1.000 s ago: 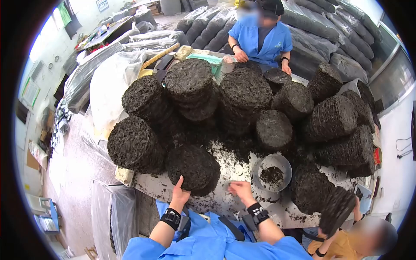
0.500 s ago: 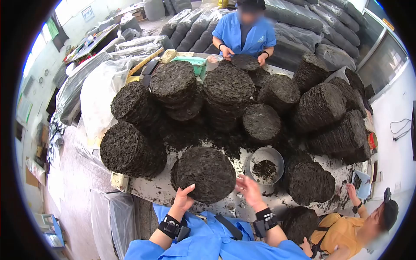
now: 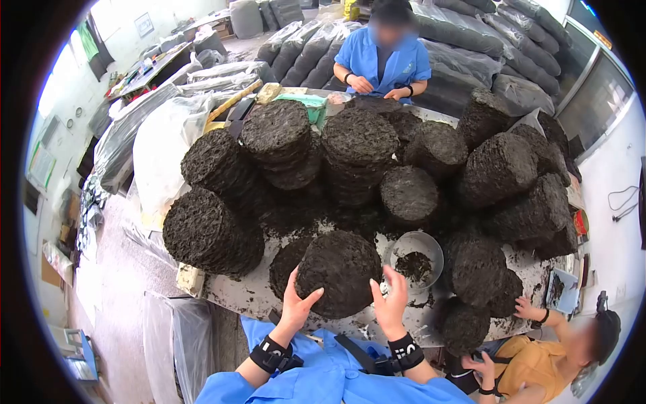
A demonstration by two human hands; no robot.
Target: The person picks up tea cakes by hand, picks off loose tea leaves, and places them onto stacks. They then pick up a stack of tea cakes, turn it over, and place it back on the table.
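A dark, round dried seaweed cake (image 3: 340, 275) is in front of me, tilted up. My left hand (image 3: 296, 303) grips it at its lower left edge, thumb on the near face. My right hand (image 3: 390, 303) is upright at the cake's right edge, fingers stretched and apart, thumb close by the rim. Behind the held cake, another seaweed cake (image 3: 282, 268) lies on the table, partly covered by it. Right of my right hand stands a round metal pan (image 3: 436, 259) with dark scraps inside.
Tall stacks of seaweed cakes (image 3: 360, 138) line the table's far side. Another leaning stack (image 3: 208, 232) is at left. A person in blue (image 3: 383, 60) stands opposite; a person in orange (image 3: 538, 363) is at right beside a cake (image 3: 464, 326). Scraps litter the white tabletop (image 3: 235, 293).
The cake in my left hand has moved right and tilted up, uncovering another beneath. The person opposite has let go of a cake. At right, a cake has moved up toward the stack.
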